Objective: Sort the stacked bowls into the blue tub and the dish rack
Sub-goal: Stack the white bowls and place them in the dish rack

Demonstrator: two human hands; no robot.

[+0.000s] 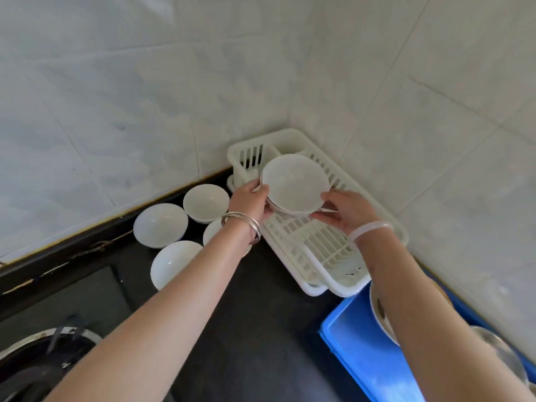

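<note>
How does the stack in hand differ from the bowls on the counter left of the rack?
The held stack is nested, with at least two rims showing; the counter bowls stand singly. The held stack is gripped by the left hand and right hand above the dish rack; the counter bowls rest on the dark counter. All are white.

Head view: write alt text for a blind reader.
Left hand and right hand hold stacked white bowls above a dish rack in a tiled corner. Four more bowls sit on the dark counter beside it; a blue tub lies nearer.
</note>
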